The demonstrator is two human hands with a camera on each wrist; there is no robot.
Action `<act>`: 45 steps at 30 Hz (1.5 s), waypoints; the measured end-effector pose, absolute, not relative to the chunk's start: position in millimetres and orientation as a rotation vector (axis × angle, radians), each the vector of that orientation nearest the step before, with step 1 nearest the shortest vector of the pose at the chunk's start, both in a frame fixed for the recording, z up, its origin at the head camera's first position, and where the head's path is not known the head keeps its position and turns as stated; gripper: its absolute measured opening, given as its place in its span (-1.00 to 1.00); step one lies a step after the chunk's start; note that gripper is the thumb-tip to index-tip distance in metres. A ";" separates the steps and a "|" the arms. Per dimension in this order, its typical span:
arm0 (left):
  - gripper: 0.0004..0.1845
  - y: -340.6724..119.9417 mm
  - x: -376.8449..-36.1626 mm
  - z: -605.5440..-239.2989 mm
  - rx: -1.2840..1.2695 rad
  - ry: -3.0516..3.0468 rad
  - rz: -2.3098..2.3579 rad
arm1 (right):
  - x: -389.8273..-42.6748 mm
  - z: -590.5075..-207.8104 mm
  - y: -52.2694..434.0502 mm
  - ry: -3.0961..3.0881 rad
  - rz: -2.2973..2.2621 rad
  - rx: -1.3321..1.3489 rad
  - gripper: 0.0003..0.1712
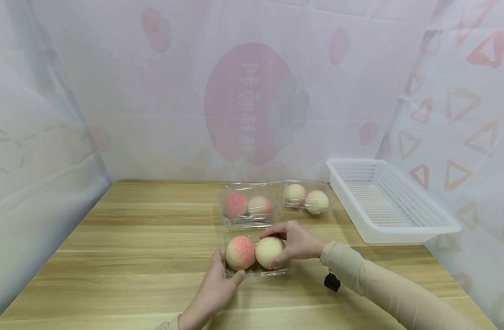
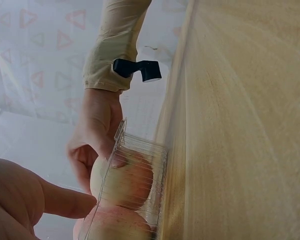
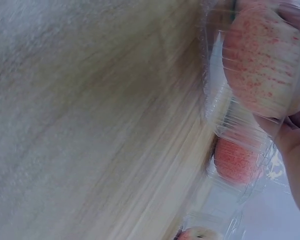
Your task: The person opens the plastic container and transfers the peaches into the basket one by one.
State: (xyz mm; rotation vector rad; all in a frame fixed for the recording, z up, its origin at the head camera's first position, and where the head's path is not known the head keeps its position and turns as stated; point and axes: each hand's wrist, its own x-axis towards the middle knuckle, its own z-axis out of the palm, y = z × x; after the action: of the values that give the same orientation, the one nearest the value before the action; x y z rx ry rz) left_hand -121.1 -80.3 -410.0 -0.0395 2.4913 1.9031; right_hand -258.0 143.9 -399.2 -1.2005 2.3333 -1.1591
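Head view: right hand (image 1: 295, 242) grips the pale peach (image 1: 269, 252) in the tray (image 1: 256, 273); left hand (image 1: 216, 286), fingers relaxed, steadies the tray near the table's (image 1: 132, 256) front edge.

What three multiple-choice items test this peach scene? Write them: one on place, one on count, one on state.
1. Where is the white basket?
A. right rear of the table
B. left front edge
C. under the open box

2. How many clear boxes hold peaches?
A. one
B. three
C. five

3. What is the right hand doing?
A. lying flat on the wood
B. holding the paler peach in its grip
C. lifting the basket

Key: 1 A, it stands to the right, behind the boxes. 2 B, the near open box plus the closed middle box and the far box. 3 B, its fingers curl round that peach, while the left hand touches the box edge.
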 end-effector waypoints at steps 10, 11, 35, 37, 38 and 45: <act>-0.01 -80.3 -121.3 -408.8 -0.049 2.491 1.896 | -261.4 -396.7 144.2 2.296 -1.282 -1.169 -0.29; -0.01 -80.3 -121.1 -408.8 -0.047 2.492 1.897 | -261.7 -396.6 144.4 2.298 -1.293 -1.162 -0.29; -0.01 -80.2 -119.2 -408.8 -0.011 2.465 1.919 | -264.5 -378.4 151.4 2.315 -1.467 -1.116 -0.29; -0.01 -80.5 -119.0 -408.6 -0.008 2.462 1.919 | -258.5 -369.7 150.4 2.313 -1.472 -1.094 -0.31; -0.01 -80.5 -119.0 -408.4 -0.009 2.463 1.916 | -255.8 -365.9 150.0 2.312 -1.476 -1.091 -0.31; 0.00 -80.7 -119.5 -408.5 -0.016 2.463 1.908 | -261.6 -370.0 156.7 2.326 -1.477 -1.070 -0.31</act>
State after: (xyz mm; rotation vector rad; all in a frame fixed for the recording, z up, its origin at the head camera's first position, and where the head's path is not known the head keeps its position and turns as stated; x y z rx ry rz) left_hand -119.5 -80.7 -408.5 -0.0163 2.4630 1.9075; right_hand -261.6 156.7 -370.0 -1.0698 2.3264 -1.4769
